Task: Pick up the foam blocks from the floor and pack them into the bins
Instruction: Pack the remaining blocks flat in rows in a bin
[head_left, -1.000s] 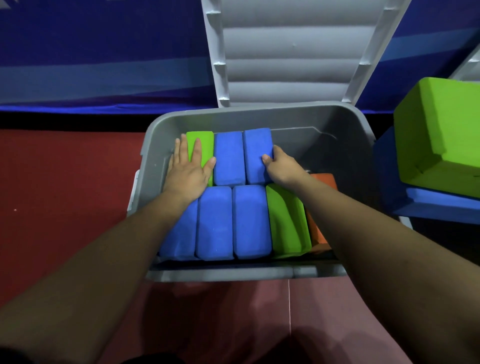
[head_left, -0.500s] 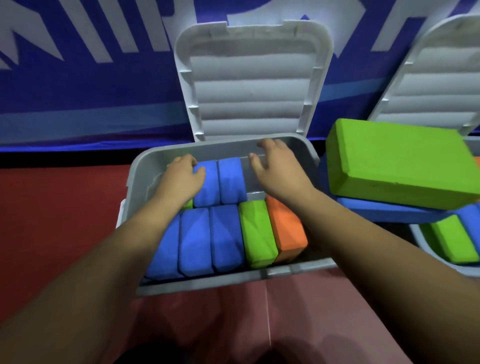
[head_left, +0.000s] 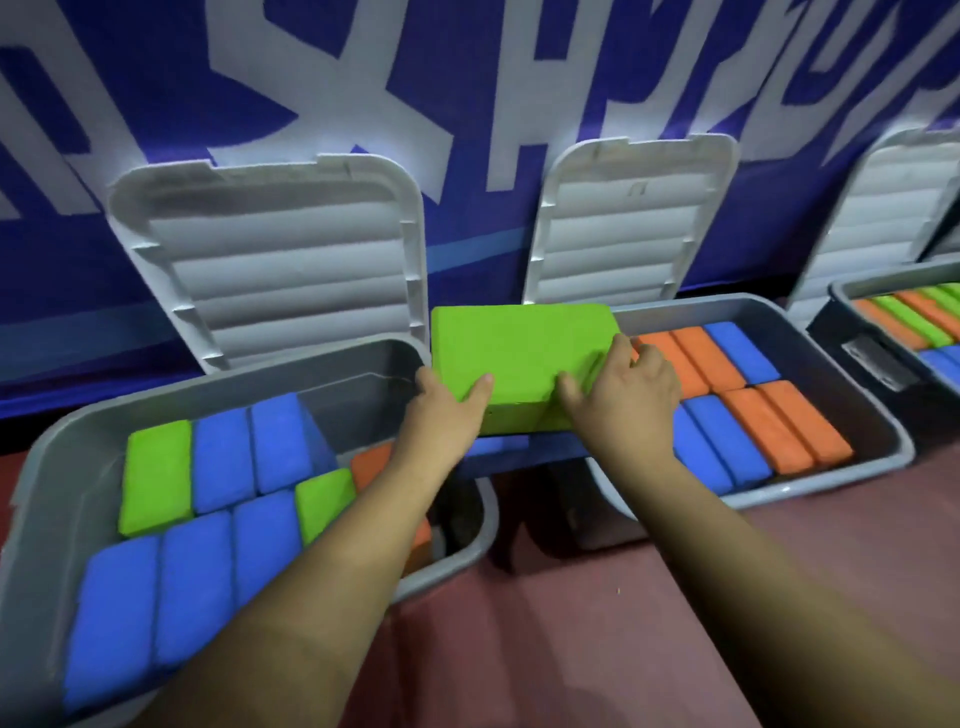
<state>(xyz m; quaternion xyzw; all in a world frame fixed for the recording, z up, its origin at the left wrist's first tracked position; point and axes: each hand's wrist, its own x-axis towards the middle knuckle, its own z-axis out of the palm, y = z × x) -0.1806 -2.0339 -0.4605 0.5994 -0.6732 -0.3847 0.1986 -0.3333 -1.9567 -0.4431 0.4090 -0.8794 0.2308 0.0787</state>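
A large green foam block lies flat on a blue block, bridging the gap between two grey bins. My left hand grips its near left corner, thumb on top. My right hand grips its near right side, fingers over the top face. The left bin holds blue, green and orange blocks standing on edge, with room at its back right. The middle bin is packed with orange and blue blocks.
A third grey bin with orange, green and blue blocks stands at the far right. All three lids lean open against the blue banner wall. Red floor mat lies in front of the bins.
Both hands left the blocks inside the left bin and moved right onto the large green block. The view has turned right, bringing the middle and right bins into sight.
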